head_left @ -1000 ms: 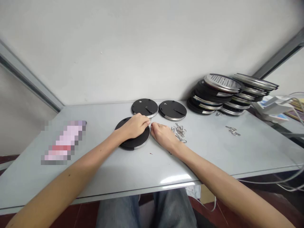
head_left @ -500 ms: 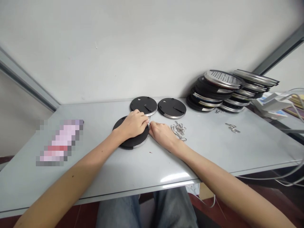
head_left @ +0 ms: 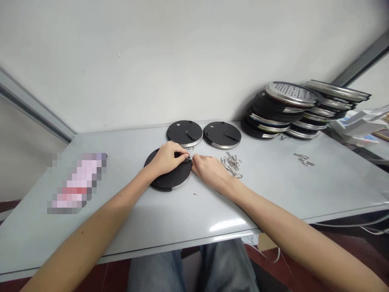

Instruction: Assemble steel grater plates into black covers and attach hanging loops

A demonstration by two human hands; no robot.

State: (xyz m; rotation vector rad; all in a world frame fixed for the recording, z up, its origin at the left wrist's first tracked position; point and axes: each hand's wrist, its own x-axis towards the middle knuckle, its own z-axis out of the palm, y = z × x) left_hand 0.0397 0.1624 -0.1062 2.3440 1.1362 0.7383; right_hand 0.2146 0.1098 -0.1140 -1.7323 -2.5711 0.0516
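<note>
A round black disc with a silver rim (head_left: 170, 180) lies flat on the table under my left hand (head_left: 170, 159). The thumb and forefinger of that hand pinch at the disc's right edge, on a small metal wire clip (head_left: 190, 157). My right hand (head_left: 208, 169) meets it from the right, fingers curled closed at the clip's other end. The fingers hide most of the clip. Just right of my right hand is a pile of similar metal clips (head_left: 232, 162).
Two more black discs (head_left: 184, 132) (head_left: 223, 134) lie behind. Leaning stacks of discs (head_left: 270, 115) (head_left: 319, 117) stand at the back right, against the wall. A few clips (head_left: 304, 159) lie farther right. A blurred-out pinkish item (head_left: 77, 178) is on the left.
My left thumb and forefinger have shifted into a more visible pinch, with a gap showing between them. My right hand stays nearly in place. The view has turned slightly.
</note>
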